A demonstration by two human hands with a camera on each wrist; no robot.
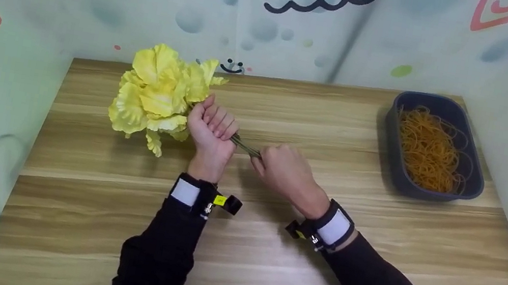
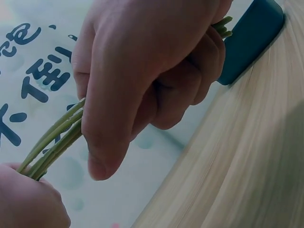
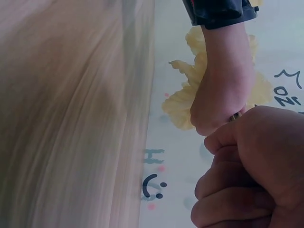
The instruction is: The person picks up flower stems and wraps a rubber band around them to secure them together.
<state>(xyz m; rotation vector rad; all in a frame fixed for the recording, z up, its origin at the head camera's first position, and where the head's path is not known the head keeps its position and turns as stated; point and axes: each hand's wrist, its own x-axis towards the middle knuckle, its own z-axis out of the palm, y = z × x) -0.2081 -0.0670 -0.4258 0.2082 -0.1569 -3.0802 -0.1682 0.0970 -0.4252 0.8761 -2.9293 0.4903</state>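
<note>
A bunch of yellow artificial-looking flowers (image 1: 154,90) is held above the table, its blooms pointing left. Just below the blooms, my left hand (image 1: 212,128) grips the green stems (image 1: 246,147) with curled fingers. My right hand (image 1: 287,174) grips the same stems lower down, to the right of the left hand. In the left wrist view, cut stem ends (image 2: 224,27) stick out past the right hand (image 2: 147,61), and part of the left hand (image 2: 31,199) shows at lower left. The right wrist view has yellow petals (image 3: 183,104) behind the left hand (image 3: 223,95).
A dark blue plastic box (image 1: 396,171) of tangled orange rubber bands (image 1: 428,151) stands at the back right of the wooden table (image 1: 252,276). Printed light-coloured walls (image 1: 271,37) enclose the back and both sides.
</note>
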